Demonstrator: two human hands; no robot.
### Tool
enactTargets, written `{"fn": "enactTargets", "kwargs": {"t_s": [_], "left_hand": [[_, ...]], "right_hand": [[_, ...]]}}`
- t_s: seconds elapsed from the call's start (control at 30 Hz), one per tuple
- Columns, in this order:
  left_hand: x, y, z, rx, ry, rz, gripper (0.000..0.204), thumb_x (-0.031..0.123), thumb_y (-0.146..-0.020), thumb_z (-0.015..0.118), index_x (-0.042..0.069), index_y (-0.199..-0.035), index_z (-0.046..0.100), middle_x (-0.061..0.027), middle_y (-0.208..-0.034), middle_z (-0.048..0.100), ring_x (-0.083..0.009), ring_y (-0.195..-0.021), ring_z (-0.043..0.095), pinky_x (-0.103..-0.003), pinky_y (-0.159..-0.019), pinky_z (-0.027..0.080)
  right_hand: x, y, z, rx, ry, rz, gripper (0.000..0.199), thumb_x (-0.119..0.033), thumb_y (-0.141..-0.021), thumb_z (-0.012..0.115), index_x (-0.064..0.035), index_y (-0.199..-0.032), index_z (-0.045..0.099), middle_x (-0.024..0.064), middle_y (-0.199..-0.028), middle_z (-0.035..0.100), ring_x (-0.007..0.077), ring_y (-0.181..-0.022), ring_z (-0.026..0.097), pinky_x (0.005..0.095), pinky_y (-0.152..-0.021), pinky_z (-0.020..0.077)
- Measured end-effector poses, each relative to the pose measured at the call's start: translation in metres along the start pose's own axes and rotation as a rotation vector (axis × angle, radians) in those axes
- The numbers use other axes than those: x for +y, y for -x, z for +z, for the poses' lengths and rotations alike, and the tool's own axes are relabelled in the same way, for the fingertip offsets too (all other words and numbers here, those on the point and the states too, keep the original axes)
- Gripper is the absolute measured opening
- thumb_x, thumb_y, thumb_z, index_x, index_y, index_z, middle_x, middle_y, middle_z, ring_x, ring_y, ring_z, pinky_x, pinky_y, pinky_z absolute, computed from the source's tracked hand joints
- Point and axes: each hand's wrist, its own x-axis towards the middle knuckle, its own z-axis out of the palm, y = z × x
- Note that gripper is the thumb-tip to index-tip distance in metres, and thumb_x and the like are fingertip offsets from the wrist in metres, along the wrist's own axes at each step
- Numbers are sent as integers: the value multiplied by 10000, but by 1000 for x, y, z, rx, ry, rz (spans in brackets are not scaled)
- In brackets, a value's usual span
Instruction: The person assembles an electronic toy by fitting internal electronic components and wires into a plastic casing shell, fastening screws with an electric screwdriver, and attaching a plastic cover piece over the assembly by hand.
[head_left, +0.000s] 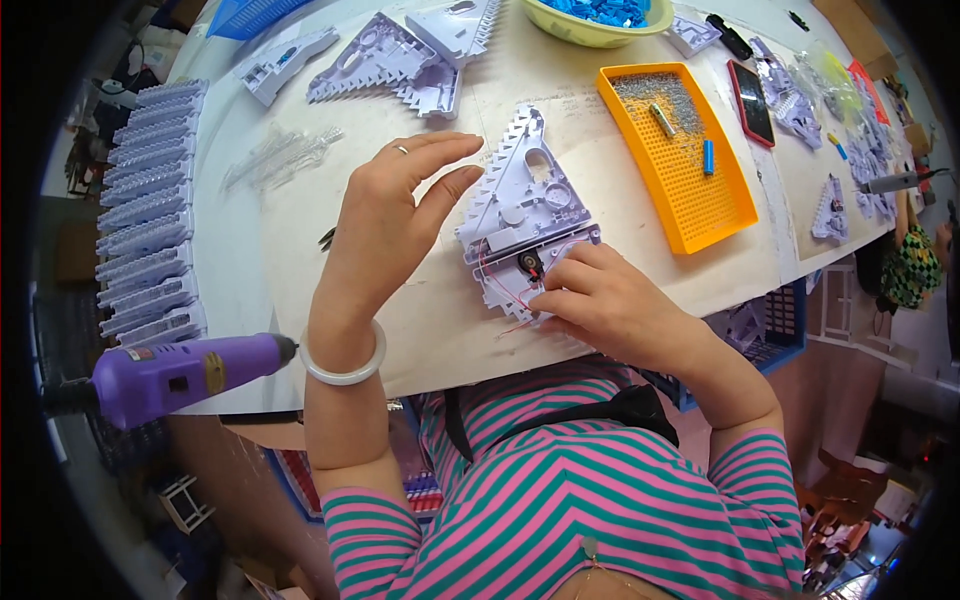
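Observation:
A pale lavender toothed plastic housing (515,215) lies in front of me, with a second toothed piece (497,285) against its near edge. On that near piece sit a small round black speaker (530,264) and thin red wires (512,293). The fingertips of my right hand (605,305) are pinched together beside the speaker, at the wires; what lies between them is hidden. My left hand (395,205) is raised left of the housing, thumb and fingers apart with nothing visible between them. It wears a ring, and a white bangle (345,372) circles the wrist.
A purple electric screwdriver (190,375) juts in at left, beside a stack of toothed parts (150,210). An orange tray (735,205) of screws stands right, near a phone (750,102). More housings (375,60) and a yellow bowl (600,30) of blue pieces are at the back.

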Motion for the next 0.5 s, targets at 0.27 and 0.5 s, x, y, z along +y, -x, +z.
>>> {"fn": "enactTargets", "kwargs": {"t_s": [0.27, 0.5], "left_hand": [[1, 4, -3, 20, 183, -77, 232, 89, -931, 752, 14, -1150, 769, -156, -1110, 771, -262, -1023, 732, -345, -885, 560], [9, -4, -6, 7, 229, -165, 228, 85, -941, 747, 10, -1156, 769, -145, -1099, 774, -202, -1001, 725, -310, -871, 555]], "right_hand": [[23, -15, 0, -10, 179, -14, 264, -57, -810, 675, -108, -1066, 716, 48, -974, 634, 238, -989, 588, 359, -876, 477], [21, -27, 3, -123, 338, -97, 131, -150, -840, 664, -115, -965, 672, 35, -969, 581, 212, -980, 567, 370, -868, 448]]}}
